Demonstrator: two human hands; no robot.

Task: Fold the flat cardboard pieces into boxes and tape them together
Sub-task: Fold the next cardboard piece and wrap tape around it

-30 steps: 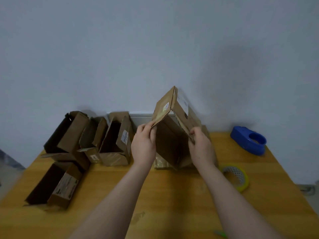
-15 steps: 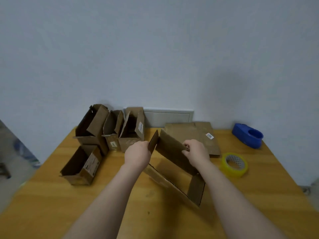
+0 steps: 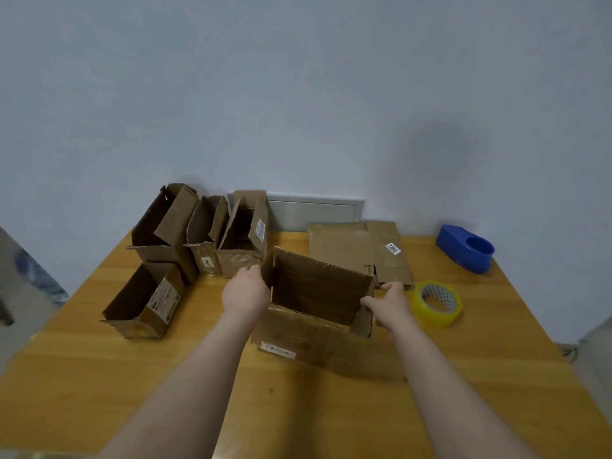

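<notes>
A brown corrugated cardboard box [image 3: 318, 289], opened into a rectangular tube with ragged edges and a white label on its near flap, stands at the middle of the smooth yellow wooden tabletop [image 3: 331, 419]. The left hand [image 3: 245, 293] curls its fingers [image 3: 253, 269] round the box's left wall. The right hand [image 3: 389, 301] pinches the right wall between thumb and fingers. A flat cardboard sheet [image 3: 357, 250] lies just behind the box, and a glossy yellow tape roll [image 3: 435, 303] lies beside the right hand.

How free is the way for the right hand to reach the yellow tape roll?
Probably yes, quite free. The right hand grips the right wall of the open box, and the yellow tape roll lies just to its right on the table, nothing between them. It would have to release the box first.
</notes>
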